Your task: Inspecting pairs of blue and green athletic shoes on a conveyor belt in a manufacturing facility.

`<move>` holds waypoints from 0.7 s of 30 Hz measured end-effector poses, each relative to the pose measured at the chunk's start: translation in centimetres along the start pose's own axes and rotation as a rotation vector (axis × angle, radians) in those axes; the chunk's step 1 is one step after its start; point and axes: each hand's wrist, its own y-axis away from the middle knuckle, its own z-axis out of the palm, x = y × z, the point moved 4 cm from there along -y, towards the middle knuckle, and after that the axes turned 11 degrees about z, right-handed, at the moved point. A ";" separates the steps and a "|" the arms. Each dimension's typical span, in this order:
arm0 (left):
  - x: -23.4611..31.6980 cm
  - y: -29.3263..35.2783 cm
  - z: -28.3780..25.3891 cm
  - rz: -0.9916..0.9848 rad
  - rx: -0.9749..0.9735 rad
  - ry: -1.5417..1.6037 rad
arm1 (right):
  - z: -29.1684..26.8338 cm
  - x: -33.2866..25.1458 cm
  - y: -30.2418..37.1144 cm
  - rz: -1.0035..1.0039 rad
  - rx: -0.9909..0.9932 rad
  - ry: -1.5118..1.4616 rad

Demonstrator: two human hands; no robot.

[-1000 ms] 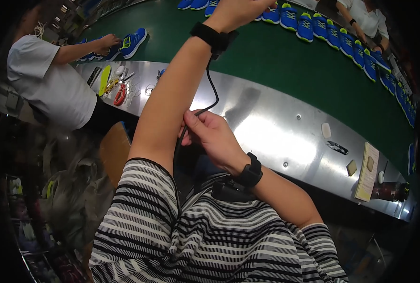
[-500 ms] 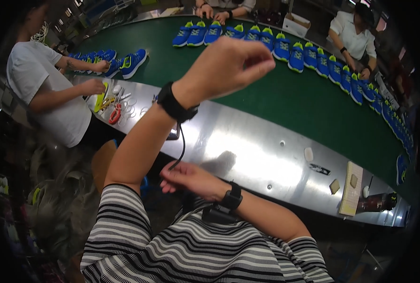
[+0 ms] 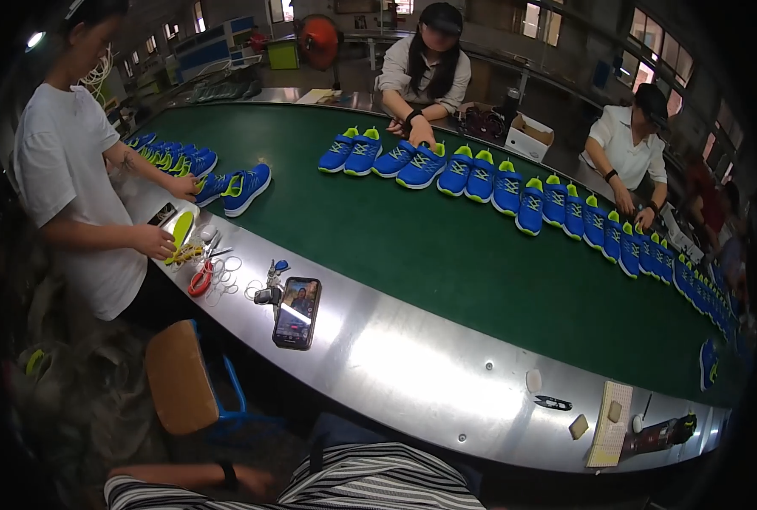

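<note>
My left hand (image 3: 258, 482) is low at the bottom edge, in front of my striped shirt, with a black band around its wrist. Its fingers are dim and blurred, and I cannot make out anything in them. My right hand is out of view. Closest to my left hand is a wooden chair (image 3: 174, 378) with a blue frame. Beyond it, on the metal edge of the worktable (image 3: 378, 340), lie a phone (image 3: 297, 313) with a lit screen, a bunch of keys (image 3: 272, 285) and red-handled scissors (image 3: 201, 279).
Blue shoes with lime lining (image 3: 506, 189) line the far side of the green belt (image 3: 378, 246). A person (image 3: 81, 195) at left holds a lime insole (image 3: 179, 236). Across, two people handle shoes. Thread snips (image 3: 553, 403), a yellowish pad (image 3: 609, 425) and a dark bottle (image 3: 660, 433) lie at right.
My left arm has dropped from over the belt to the bottom edge. My right hand has left the view. The view has tilted up, and the person across now reaches onto a shoe.
</note>
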 end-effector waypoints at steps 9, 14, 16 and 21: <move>-7.5 15.3 33.5 0.101 -0.010 0.727 | 6.3 7.3 25.8 0.551 -0.311 -0.128; -8.0 20.0 34.8 0.048 -0.010 0.836 | 7.0 6.6 29.0 0.641 -0.358 -0.209; -7.8 20.4 35.2 0.044 0.014 0.866 | 6.8 6.6 30.0 0.647 -0.369 -0.229; -7.4 19.5 34.0 0.054 0.106 0.914 | 6.0 6.5 30.3 0.621 -0.381 -0.273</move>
